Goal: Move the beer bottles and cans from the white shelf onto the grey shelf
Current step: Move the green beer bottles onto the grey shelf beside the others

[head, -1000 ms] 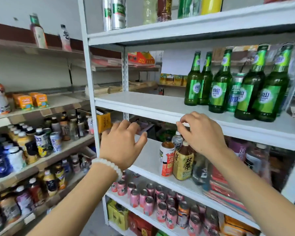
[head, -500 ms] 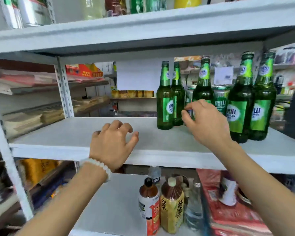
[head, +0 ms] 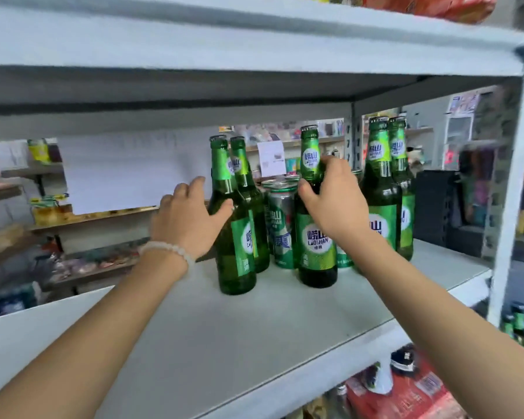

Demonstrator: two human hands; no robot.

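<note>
Several green beer bottles and green cans stand in a cluster on the white shelf (head: 254,343). My right hand (head: 333,204) is wrapped around the neck and shoulder of the middle bottle (head: 315,246), which still stands on the shelf. My left hand (head: 188,219) touches the shoulder of the front left bottle (head: 235,252), fingers spread and curling around it. A second bottle (head: 248,189) stands just behind that one. A green can (head: 280,228) sits between the two held bottles. Two more bottles (head: 381,189) stand at the right.
The shelf board above (head: 254,55) hangs low over the bottle tops. A white upright post (head: 515,192) bounds the shelf at the right. Red packages (head: 412,391) lie on the level below. Other stocked shelves show blurred behind and to the left.
The view has closed in on the beer shelf. My right hand rose from the cans onto the middle bottle's neck; my left hand moved up and right from the shelf edge onto the front left bottle.
</note>
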